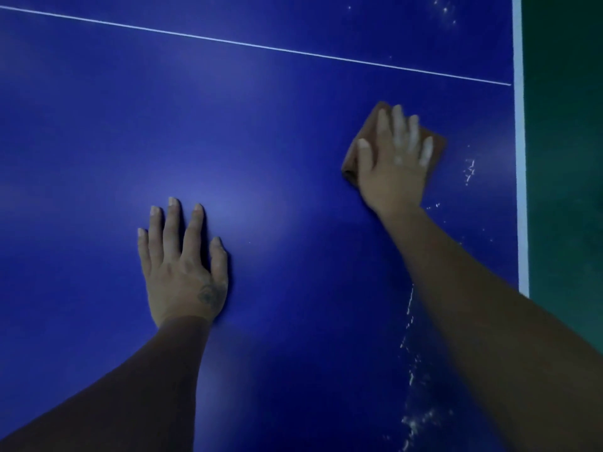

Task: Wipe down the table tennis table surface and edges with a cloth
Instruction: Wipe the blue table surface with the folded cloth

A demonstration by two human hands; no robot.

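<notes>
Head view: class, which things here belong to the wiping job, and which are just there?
In the job: brown cloth, right hand pressing it, left hand flat on blue table, white smears.
Just there: green floor, thin white line.

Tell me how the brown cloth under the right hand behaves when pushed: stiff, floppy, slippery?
Probably floppy: the brown cloth looks folded and lies flattened under the right hand. It likely slides easily, since the table tennis table looks smooth and glossy. Lifted by a corner, it would likely unfold and droop.
</notes>
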